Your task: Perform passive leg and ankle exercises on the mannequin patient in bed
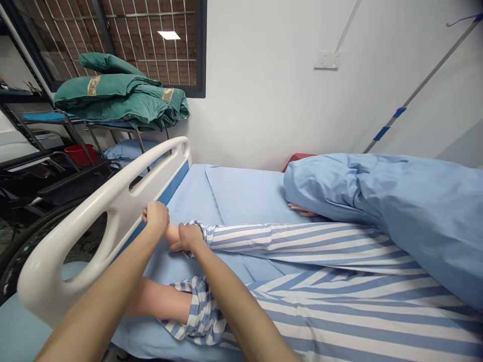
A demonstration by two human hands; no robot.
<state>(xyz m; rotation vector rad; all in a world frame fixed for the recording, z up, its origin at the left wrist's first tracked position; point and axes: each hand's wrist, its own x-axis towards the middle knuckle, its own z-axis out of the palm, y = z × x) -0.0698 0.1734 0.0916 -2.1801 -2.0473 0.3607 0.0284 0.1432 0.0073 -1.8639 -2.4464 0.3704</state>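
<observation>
A figure in blue-and-white striped trousers (271,239) lies along the bed; its smooth, even-coloured skin looks like a manikin's. My left hand (156,213) is closed round the foot end of the far leg, and the foot is hidden behind my fingers. Just beside the trouser cuff, my right hand (189,236) grips the ankle (172,234) of that same leg. The near lower leg (166,300) is bare below its bunched trouser cuff (202,306). My left forearm covers the near foot.
A white bed end board (113,201) stands close to my left hand. A light blue quilt (396,201) covers the upper body, with manikin fingers (302,209) showing beneath it. Folded green bedding (124,95) rests on chairs, behind a wheelchair (56,186) at left.
</observation>
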